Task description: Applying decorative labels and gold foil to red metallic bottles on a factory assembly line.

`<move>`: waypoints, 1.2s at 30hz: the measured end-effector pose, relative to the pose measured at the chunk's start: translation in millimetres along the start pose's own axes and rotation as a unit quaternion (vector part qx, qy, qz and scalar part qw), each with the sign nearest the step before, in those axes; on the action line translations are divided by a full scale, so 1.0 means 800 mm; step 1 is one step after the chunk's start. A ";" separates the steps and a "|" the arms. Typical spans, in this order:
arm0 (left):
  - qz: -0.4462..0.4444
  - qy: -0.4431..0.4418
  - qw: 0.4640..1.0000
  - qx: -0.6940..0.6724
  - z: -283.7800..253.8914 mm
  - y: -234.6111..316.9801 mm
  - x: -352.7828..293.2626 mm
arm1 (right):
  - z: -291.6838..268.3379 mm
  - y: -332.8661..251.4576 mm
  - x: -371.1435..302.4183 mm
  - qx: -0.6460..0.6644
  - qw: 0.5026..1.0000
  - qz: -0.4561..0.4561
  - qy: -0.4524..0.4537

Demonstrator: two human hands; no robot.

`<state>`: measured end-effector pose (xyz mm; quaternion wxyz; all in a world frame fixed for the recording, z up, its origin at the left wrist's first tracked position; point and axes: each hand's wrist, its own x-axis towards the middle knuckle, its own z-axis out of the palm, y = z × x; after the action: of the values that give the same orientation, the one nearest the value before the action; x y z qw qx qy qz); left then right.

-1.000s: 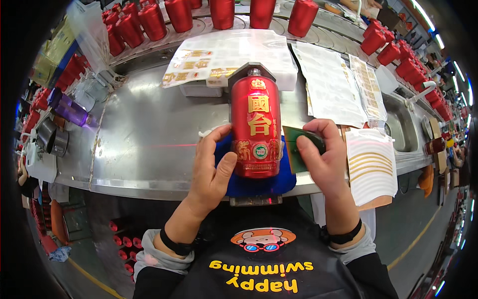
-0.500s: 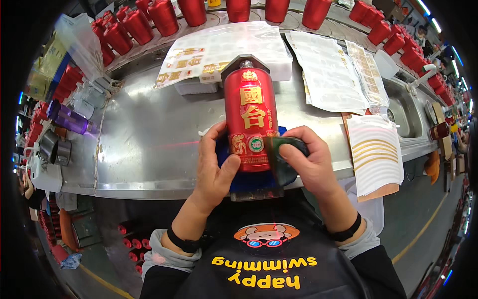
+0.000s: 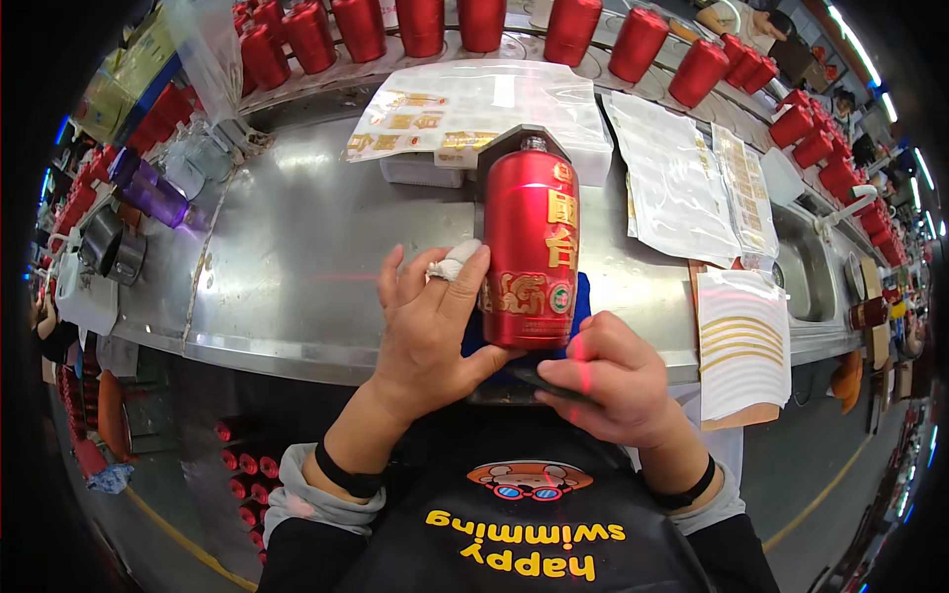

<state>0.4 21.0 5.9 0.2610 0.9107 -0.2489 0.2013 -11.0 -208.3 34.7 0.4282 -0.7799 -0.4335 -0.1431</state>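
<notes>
A red bottle (image 3: 531,237) with gold lettering and a raised gold emblem lies on its back in a dark, angular holder (image 3: 491,148), its neck pointing away from me. My left hand (image 3: 425,321) grips its lower left side, index finger along the wall and thumb at the base. A crumpled white wad (image 3: 455,261) sits among that hand's fingers. Closed around a thin, dark green flat scraper (image 3: 568,387), my right hand (image 3: 623,376) is just below the bottle's base at the right. Blue cloth (image 3: 582,296) shows beneath the bottle.
Clear sheets of gold decals (image 3: 410,119) lie on a white block behind the bottle. More sheets (image 3: 667,178) and a stack with gold curved strips (image 3: 743,341) are at the right, near a sink (image 3: 806,262). Red bottles (image 3: 570,30) line the conveyor; a purple bottle (image 3: 148,188) stands left.
The bottle has turned about its long axis, its lettering shifting right. My right hand and scraper have dropped from its right side to below its base. The white wad now shows more fully.
</notes>
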 end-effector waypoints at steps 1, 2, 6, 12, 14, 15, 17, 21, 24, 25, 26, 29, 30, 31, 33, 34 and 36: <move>0.016 0.010 1.000 0.022 -0.002 0.002 0.001 | -0.001 0.000 -0.003 0.021 0.997 0.049 0.048; 0.027 0.017 0.998 0.045 -0.003 0.004 0.002 | 0.001 0.001 -0.005 0.014 0.998 0.056 0.035; 0.022 0.050 0.998 0.029 0.002 0.021 0.002 | 0.012 0.013 -0.015 0.316 0.855 0.325 0.251; 0.095 0.059 0.992 0.066 0.030 0.059 -0.008 | 0.021 0.034 -0.024 0.286 0.857 0.372 0.214; 0.061 0.070 0.993 0.078 0.034 0.051 -0.014 | 0.021 0.035 -0.026 0.236 0.871 0.375 0.215; 0.032 0.079 0.992 0.092 0.034 0.045 -0.017 | 0.020 0.036 -0.026 0.233 0.875 0.371 0.208; -0.008 0.083 0.995 0.047 0.032 0.035 -0.022 | 0.021 0.035 -0.025 0.243 0.869 0.377 0.210; -0.079 0.043 0.996 0.018 0.027 0.038 -0.020 | 0.022 0.035 -0.022 0.242 0.872 0.368 0.212; -0.033 0.056 0.997 0.050 0.031 0.040 -0.005 | 0.022 0.035 -0.025 0.225 0.865 0.393 0.214; -0.033 0.048 0.998 0.037 0.031 0.035 0.000 | 0.022 0.036 -0.026 0.262 0.856 0.386 0.222; -0.040 0.028 0.998 0.032 0.032 0.030 0.004 | 0.021 0.036 -0.028 0.300 0.846 0.376 0.232; -0.042 0.041 0.995 -0.084 0.027 0.009 0.001 | 0.014 0.038 -0.031 0.311 0.842 0.360 0.254; -0.089 0.031 0.982 -0.166 0.025 0.006 -0.003 | 0.011 0.038 -0.032 0.303 0.846 0.352 0.261; -0.090 -0.003 0.991 -0.096 0.026 0.006 -0.006 | 0.008 0.039 -0.032 0.241 0.875 0.333 0.256; -0.066 0.038 0.995 -0.064 0.030 0.009 -0.011 | 0.003 0.040 -0.030 0.145 0.919 0.279 0.237; -0.071 0.052 0.996 -0.028 0.033 0.012 -0.011 | 0.001 0.041 -0.028 0.095 0.937 0.253 0.220; -0.026 0.048 0.999 -0.001 0.033 0.013 -0.007 | -0.002 0.041 -0.025 -0.019 0.969 0.183 0.166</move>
<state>-3.8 0.0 -14.1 0.2785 0.9058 -0.2129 0.2380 4.1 -229.0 5.9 0.4981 -0.8192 -0.2035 -0.1986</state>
